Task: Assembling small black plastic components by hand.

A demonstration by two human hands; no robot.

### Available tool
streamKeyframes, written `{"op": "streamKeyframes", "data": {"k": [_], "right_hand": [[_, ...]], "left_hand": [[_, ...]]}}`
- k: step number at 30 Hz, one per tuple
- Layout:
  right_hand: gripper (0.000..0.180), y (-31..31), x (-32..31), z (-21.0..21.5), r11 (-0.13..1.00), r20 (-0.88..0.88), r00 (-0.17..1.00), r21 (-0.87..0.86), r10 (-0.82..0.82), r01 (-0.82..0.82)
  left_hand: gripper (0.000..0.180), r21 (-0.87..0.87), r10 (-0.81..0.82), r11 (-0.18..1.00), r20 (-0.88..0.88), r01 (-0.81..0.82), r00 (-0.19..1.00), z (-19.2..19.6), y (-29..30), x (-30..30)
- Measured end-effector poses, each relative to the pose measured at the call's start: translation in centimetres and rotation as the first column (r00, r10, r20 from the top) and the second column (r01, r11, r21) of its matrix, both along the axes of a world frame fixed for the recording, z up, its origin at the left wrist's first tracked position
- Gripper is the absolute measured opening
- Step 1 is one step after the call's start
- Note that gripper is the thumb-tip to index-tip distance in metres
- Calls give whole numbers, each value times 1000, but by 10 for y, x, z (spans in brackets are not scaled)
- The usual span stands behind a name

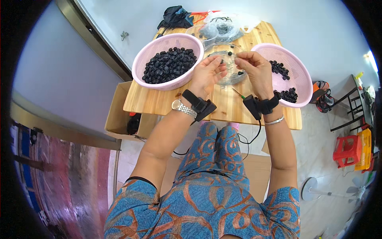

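Observation:
My left hand (208, 74) pinches a small round black piece (221, 61) between thumb and index finger. Facing it, my right hand (258, 71) has its thumb and fingertips drawn together; anything in them is too small to make out. Both hands hover over a clear round plastic dish (227, 81), in which several black pieces lie. A thin pointed tool (238, 93) with a green part rests on the table beside my right wrist. At left stands a pink basket (137, 65) heaped with black round pieces; at right, another pink basket (303, 85) holds smaller heaps.
Behind the dish on the wooden table (159, 101) are a clear bag of small dark parts (223, 30) and a black plastic bag (176, 18). An open cardboard box (119, 105) stands below left. A red stool (346, 151) and a white fan (312, 189) are at right.

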State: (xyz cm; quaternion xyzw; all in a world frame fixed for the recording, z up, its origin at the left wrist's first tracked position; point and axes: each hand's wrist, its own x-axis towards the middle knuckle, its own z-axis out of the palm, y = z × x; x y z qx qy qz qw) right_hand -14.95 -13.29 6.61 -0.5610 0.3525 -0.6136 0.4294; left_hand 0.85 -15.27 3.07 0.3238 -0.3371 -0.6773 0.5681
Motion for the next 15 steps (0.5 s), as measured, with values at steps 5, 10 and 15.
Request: {"op": "streamKeyframes", "data": {"k": [5, 10, 15], "right_hand": [[13, 16, 0, -15, 999, -13, 999, 40, 35, -35], [11, 24, 1, -28, 998, 21, 999, 44, 40, -41], [12, 35, 3, -31, 1000, -54, 999, -24, 2, -3]], "left_hand": [[21, -12, -76, 997, -239, 75, 968, -8, 5, 5], [26, 23, -94, 994, -272, 104, 958, -1, 28, 1], [26, 27, -113, 992, -227, 122, 967, 10, 55, -2]]}}
